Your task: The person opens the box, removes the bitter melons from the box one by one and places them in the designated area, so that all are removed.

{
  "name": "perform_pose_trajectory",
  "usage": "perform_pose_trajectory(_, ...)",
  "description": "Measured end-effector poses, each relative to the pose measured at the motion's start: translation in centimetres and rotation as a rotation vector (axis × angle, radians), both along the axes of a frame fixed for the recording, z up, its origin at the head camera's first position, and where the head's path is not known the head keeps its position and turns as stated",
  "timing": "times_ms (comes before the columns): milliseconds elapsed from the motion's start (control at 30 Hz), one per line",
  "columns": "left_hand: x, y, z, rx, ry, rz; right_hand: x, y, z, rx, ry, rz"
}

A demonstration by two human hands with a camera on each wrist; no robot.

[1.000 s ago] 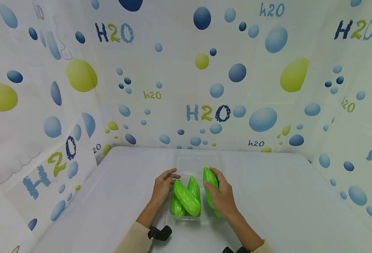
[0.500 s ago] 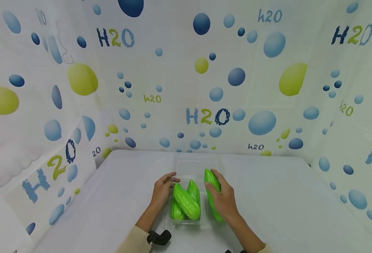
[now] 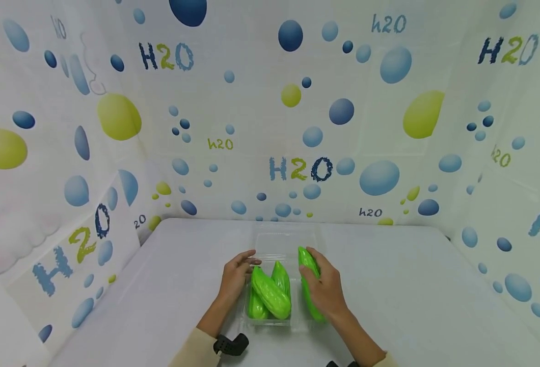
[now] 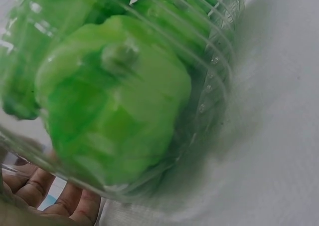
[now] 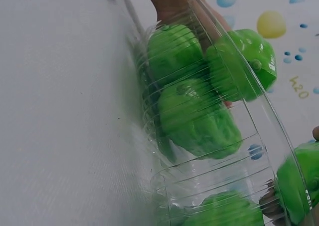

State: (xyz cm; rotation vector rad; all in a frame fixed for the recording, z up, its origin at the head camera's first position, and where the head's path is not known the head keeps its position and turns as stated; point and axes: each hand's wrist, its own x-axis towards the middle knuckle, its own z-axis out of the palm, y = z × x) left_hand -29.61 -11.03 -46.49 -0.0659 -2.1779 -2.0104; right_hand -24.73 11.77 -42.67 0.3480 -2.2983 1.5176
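At the left wall of the clear container (image 3: 270, 323), left hand (image 3: 234, 275) with fingers loosely bent and slightly apart; inside the container's left part, three green vegetables (image 3: 272, 295), with one slantwise over two others; beyond the container, a clear lid (image 3: 272, 242). Over the container's right part, right hand (image 3: 328, 288), thumb and fingers pinching a fourth green vegetable (image 3: 308, 295); lower inside the container, perhaps a fifth vegetable (image 5: 227, 212), hazy through ribbed plastic.

The head view looks forward and down from above the counter (image 3: 403, 295) to the curtain (image 3: 251, 107), farthest off. Both wrist views, low and tipped sideways, face the clear box (image 3: 268, 322) closely, the left nearest; all three share its green vegetables (image 3: 271, 293).
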Motion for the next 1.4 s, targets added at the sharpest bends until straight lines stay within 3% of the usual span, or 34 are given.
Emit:
perform_pose_trajectory(433,0.3,0.1,0.2,0.018,0.006,-0.012,-0.4,0.5,-0.1,0.014,0.022,-0.051)
perform_pose_trajectory(633,2.2,0.5,2.8,0.018,0.001,-0.032,-0.5,1.0,0.0,0.019,0.039,-0.098)
perform_pose_trajectory(767,2.9,0.6,3.7,0.0,0.022,-0.029,-0.7,1.2,0.1,0.014,0.05,-0.118)
perform_pose_trajectory(1100,0.1,0.1,0.3,0.026,0.007,-0.003,-1.2,2.0,0.4,0.009,0.042,-0.158)
perform_pose_trajectory(1300,0.2,0.1,0.3,0.028,0.014,0.0,-1.2,2.4,0.7,0.0,0.033,-0.173)
perform_pose_trajectory(1400,1.1,0.3,1.5,0.031,0.005,-0.01,-1.2,2.6,0.7,0.001,0.02,-0.177)
